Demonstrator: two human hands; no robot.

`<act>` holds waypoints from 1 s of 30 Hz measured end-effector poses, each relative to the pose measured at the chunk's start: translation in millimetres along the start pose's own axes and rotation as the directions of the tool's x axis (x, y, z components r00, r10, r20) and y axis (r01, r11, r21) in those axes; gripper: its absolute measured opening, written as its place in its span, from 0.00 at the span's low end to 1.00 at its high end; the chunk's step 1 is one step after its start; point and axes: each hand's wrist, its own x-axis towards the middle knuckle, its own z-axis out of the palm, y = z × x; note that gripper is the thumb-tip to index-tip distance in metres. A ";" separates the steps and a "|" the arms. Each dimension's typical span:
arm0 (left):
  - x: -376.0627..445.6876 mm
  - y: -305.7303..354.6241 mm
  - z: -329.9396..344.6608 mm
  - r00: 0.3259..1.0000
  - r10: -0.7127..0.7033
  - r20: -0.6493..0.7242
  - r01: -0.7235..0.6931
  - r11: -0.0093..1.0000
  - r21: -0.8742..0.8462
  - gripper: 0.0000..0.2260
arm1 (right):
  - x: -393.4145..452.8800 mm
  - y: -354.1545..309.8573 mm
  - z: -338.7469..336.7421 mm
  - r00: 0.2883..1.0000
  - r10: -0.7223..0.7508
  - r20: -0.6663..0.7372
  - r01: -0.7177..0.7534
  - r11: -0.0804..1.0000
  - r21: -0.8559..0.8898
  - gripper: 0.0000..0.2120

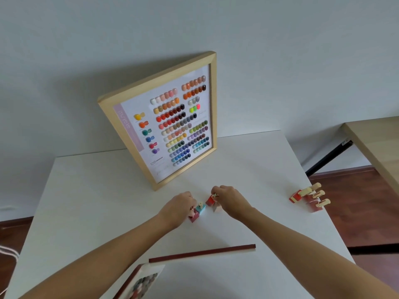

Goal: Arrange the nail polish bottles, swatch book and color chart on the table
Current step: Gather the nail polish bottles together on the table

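Arrangement looks partly done: color chart stands propped against the wall at the back of the desk. Left hand pinches a dark red bottle beside a blue one; right hand grips a red bottle. Another cluster of bottles waits near the right edge, swatch book open nearest the person

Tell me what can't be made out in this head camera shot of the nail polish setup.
- Open swatch book with dark red cover: cut off by the bottom edge.
- Dark red bottle: largely hidden under the left hand.
- Red bottle: cap covered by the right hand.
- Wood-framed color chart: small print too blurred to read.
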 end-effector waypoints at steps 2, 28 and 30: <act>-1.9 3.4 -13.5 1.000 -0.002 -0.001 0.002 1.000 0.002 0.11 | -7.2 6.2 -4.5 0.999 0.026 -0.019 -0.025 0.999 0.044 0.10; 105.3 250.4 -5.7 0.878 0.453 0.155 -0.448 0.892 -0.064 0.08 | -220.3 190.5 -61.0 0.780 0.588 -0.214 -0.490 0.787 0.375 0.07; 116.3 267.2 12.3 0.861 0.474 0.182 -0.472 0.880 -0.057 0.09 | -226.5 199.5 -59.1 0.766 0.610 -0.202 -0.517 0.772 0.370 0.07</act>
